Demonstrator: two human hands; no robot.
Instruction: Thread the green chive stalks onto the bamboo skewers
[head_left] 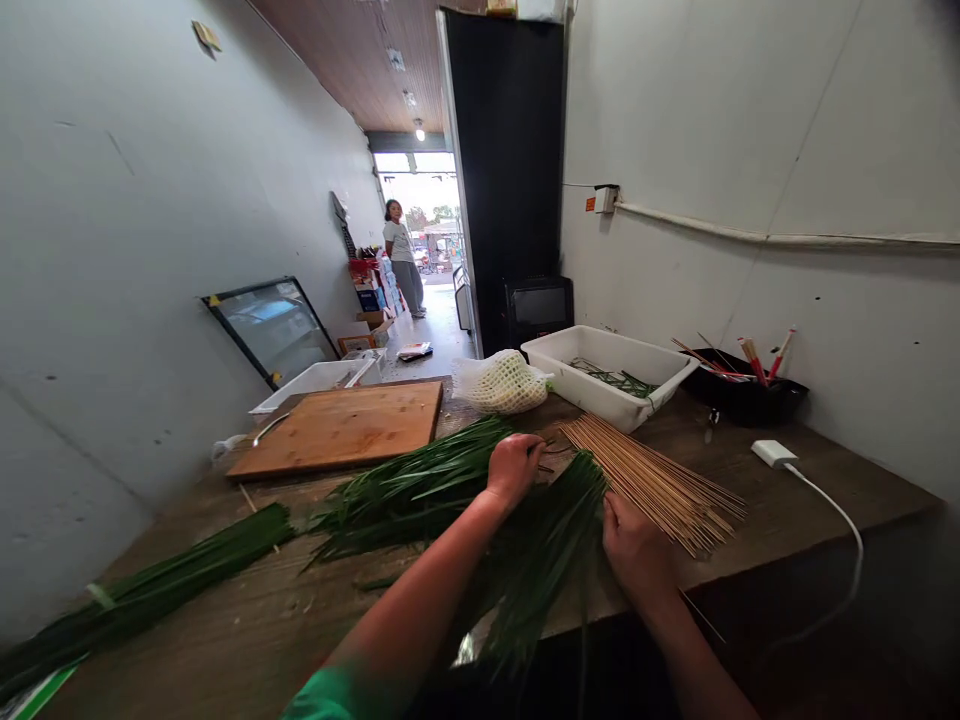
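Note:
My left hand [516,468] is closed in a pinch above the table, at the right end of a pile of long green leaves [420,475]. What its fingertips hold is too small to make out. My right hand [637,545] is closed beside a second bunch of green leaves [551,550], which hangs over the table's front edge. A thin bamboo stick [703,616] shows below my right wrist, in line with the pinching fingers. Just beyond that hand lies a fanned bundle of bamboo sticks [652,480].
A wooden board [352,425] lies at the back left, near a tied leaf bundle [172,570]. Behind are a foam-netted item [502,382], a white tub [615,410] with green strips, a black tray [742,395] and a white charger [774,454]. A person [405,260] stands near the doorway.

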